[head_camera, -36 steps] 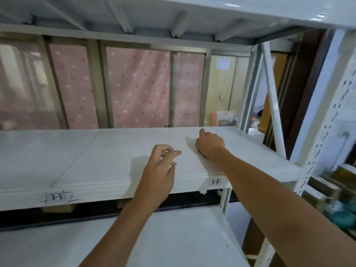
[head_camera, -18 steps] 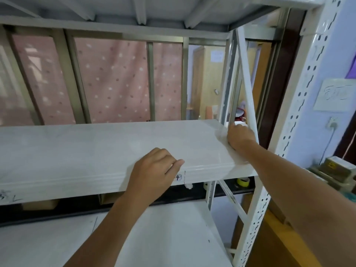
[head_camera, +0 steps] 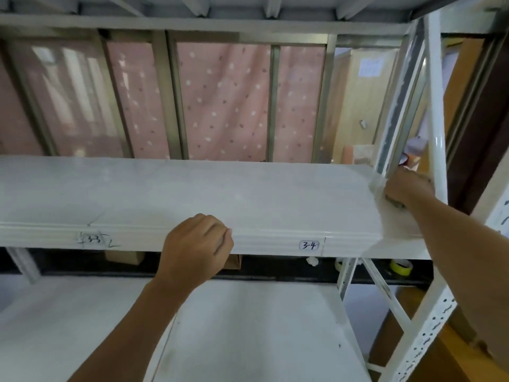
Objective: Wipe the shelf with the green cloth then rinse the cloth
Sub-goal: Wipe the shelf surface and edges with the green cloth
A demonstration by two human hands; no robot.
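Knuckles of the left hand (head_camera: 197, 249) curl loosely against the front lip of the white laminate shelf (head_camera: 192, 194), gripping nothing. At the shelf's far right end, beside the white metal upright (head_camera: 436, 106), the right hand (head_camera: 405, 186) presses down, fingers bent; the green cloth is hidden, so its grasp cannot be told.

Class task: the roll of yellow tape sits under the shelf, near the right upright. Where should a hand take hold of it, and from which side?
The yellow tape roll seems to lie flat in the dark gap below the white shelf board. Come from the front, level with the gap, and pinch the near part of the ring, one finger inside its open centre. The board overhead blocks coming from above.
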